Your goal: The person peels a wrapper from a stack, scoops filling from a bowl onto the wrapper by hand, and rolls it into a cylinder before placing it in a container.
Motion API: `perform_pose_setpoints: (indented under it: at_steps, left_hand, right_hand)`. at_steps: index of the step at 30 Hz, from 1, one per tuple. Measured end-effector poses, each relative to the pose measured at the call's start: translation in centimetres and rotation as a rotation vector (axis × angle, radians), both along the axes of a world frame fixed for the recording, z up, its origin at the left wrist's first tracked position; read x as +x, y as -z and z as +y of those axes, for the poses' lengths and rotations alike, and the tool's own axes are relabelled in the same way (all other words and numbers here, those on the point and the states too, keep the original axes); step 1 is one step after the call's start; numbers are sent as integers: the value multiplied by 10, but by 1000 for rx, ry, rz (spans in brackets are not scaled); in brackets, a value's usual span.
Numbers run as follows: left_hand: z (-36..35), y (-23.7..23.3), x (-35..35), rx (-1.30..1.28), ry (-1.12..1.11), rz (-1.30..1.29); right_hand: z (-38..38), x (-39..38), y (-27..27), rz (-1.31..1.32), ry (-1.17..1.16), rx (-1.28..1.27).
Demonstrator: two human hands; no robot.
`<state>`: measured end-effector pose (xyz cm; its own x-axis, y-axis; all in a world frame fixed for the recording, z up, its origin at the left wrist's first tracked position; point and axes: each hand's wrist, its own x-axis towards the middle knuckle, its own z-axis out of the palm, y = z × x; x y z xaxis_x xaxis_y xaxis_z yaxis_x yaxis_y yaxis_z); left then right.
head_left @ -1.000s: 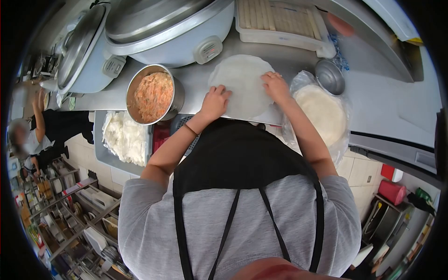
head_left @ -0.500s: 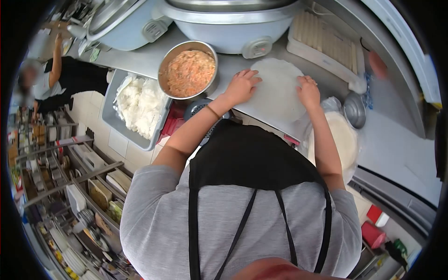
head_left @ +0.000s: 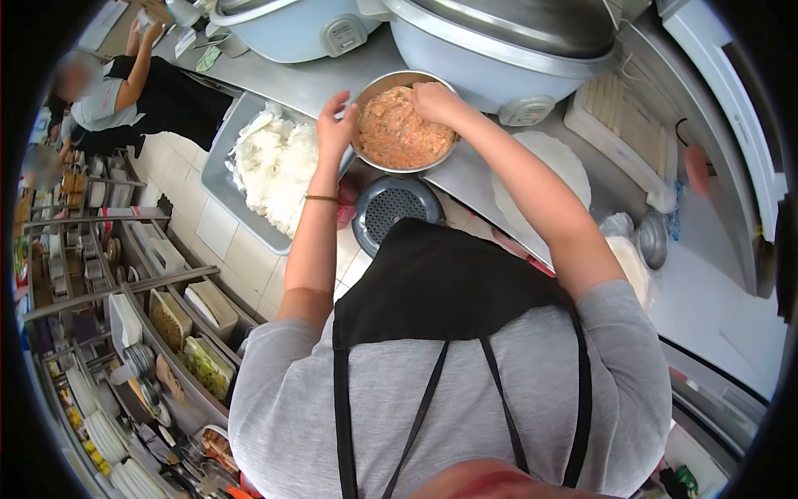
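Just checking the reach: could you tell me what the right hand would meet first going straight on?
Probably the orange filling in the steel bowl; the right hand is nearly on it.

No text, brand or number can be read anywhere here, tbh. The latch plates on the two big cookers (head_left: 507, 50) are seen as plain grey, and whatever is printed on the packets in the shelf trays (head_left: 204, 366) is blurred and too small to be made out.
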<state>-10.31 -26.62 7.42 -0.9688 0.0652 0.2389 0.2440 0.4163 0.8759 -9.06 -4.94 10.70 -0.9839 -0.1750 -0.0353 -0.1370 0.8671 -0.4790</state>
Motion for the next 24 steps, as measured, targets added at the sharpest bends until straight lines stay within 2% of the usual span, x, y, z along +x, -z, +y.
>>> perform_pose_setpoints:
  at_steps: [2, 3, 5, 6, 8, 11, 15, 17, 18, 20, 21, 24]
  left_hand:
    - [9, 5, 1, 181, 36, -148]
    - [15, 8, 2, 288, 23, -232]
    - [22, 12, 2, 353, 5, -243]
    - [23, 15, 1, 414, -12, -254]
    - [22, 19, -2, 411, -15, -241]
    - [22, 14, 2, 414, -32, -263]
    - [24, 11, 5, 473, -54, -252]
    - [24, 20, 1, 429, -57, -197]
    - [24, 23, -1, 382, -63, -147]
    - [24, 10, 4, 407, -48, -223]
    - [23, 5, 7, 427, -31, -298]
    - [23, 10, 5, 444, -23, -281]
  right_hand:
    - [-4, -30, 25, -182, -68, 156]
    - [-4, -33, 28, -181, -67, 158]
    - [0, -37, 35, -156, -93, -47]
    - [-3, -35, 35, -159, -90, -46]
    - [-11, -27, 36, -213, -119, -74]
    - [-35, 3, 27, -373, -182, 26]
    - [-45, 42, 12, -344, -190, -20]
    - [-35, 41, -3, -326, -399, 109]
    - [-28, 37, -19, -281, -450, 2]
    - [-20, 15, -44, -266, -242, -39]
    - [-15, -3, -31, -172, -152, 2]
    - [-14, -40, 8, -156, -93, 93]
